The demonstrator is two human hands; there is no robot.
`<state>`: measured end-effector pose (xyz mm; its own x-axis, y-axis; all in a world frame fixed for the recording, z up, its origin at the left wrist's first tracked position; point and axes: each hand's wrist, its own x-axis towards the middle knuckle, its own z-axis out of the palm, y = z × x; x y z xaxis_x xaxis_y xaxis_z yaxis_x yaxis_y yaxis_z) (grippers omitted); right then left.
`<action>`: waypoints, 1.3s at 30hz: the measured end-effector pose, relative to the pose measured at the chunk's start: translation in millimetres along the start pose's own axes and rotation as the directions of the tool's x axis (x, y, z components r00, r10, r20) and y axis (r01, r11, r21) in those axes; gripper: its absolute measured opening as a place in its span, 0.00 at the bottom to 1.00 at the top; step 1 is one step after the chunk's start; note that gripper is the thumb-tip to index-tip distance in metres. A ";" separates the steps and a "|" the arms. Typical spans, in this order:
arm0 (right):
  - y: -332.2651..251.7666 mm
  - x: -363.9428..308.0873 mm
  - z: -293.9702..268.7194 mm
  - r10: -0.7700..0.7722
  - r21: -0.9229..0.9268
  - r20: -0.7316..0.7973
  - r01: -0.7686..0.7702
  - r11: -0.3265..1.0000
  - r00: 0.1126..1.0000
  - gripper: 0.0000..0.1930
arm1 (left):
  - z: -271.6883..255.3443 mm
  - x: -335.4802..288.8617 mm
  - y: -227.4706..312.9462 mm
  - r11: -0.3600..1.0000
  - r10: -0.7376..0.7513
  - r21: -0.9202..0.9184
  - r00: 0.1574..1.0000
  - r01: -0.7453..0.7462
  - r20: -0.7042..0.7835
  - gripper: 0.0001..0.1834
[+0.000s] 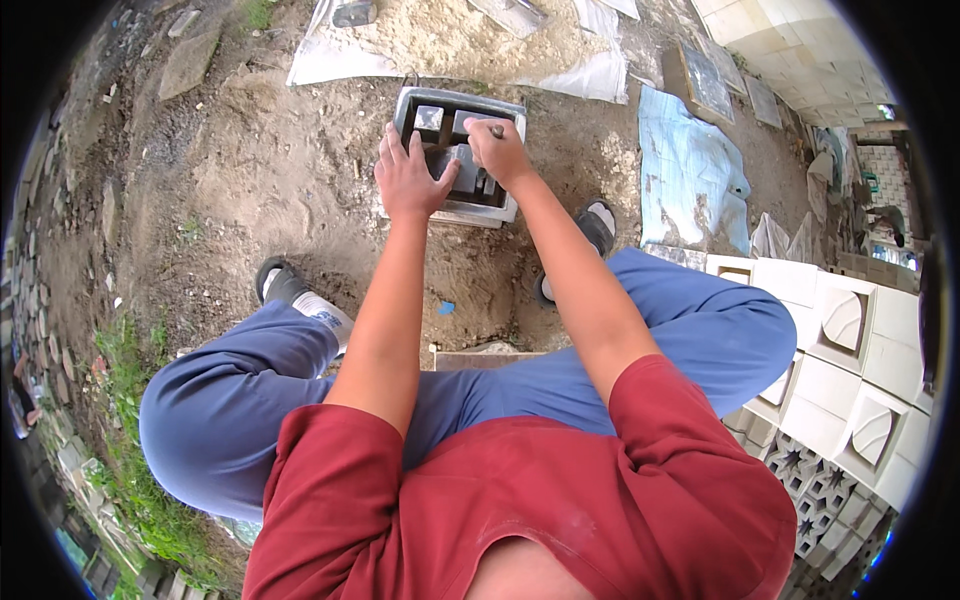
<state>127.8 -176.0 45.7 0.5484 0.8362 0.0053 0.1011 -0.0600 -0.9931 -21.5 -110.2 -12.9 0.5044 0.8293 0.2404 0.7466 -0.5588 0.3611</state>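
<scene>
On the dirt in front of me sits a rectangular grey metal mold [470, 213] with a raised rim. Inside it stand several square grey blocks, one of them with a pale worn top [429, 119], with dark gaps between them. My left hand [410, 180] lies spread at the mold's left side, fingers apart and thumb reaching over the inner blocks. Over the right part of the mold, my right hand [500, 155] is closed round a slim tool, whose dark round end [497, 131] pokes out above the fist. The tool's lower part is mostly hidden.
Beyond the mold, a white sheet [345, 65] bears a heap of pale sandy material [440, 40]. A light blue sheet [690, 165] lies at the right. Cast white blocks [850, 320] are stacked at the right. Grass [150, 460] and rubble line the left. My feet flank the mold.
</scene>
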 end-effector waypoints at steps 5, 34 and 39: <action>-8.9 -4.7 13.7 -0.149 -0.093 0.025 0.151 0.984 0.989 0.21 | -2.3 0.5 -6.4 1.000 -0.022 -0.010 0.999 0.023 0.030 0.50; -10.6 -7.5 3.0 0.088 0.219 -0.108 -0.063 0.974 0.990 0.23 | -1.9 -0.7 -3.2 0.999 -0.015 -0.030 1.000 0.014 -0.021 0.60; -5.3 -17.4 0.2 0.171 0.192 0.017 -0.171 0.966 0.985 0.23 | 0.4 -3.1 0.1 1.000 0.010 -0.009 1.000 -0.010 -0.008 0.61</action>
<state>117.6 -190.2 50.8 0.5435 0.8227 -0.1665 -0.1558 -0.0961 -0.9831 -22.8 -112.9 -14.0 0.5082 0.8237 0.2516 0.7375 -0.5671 0.3668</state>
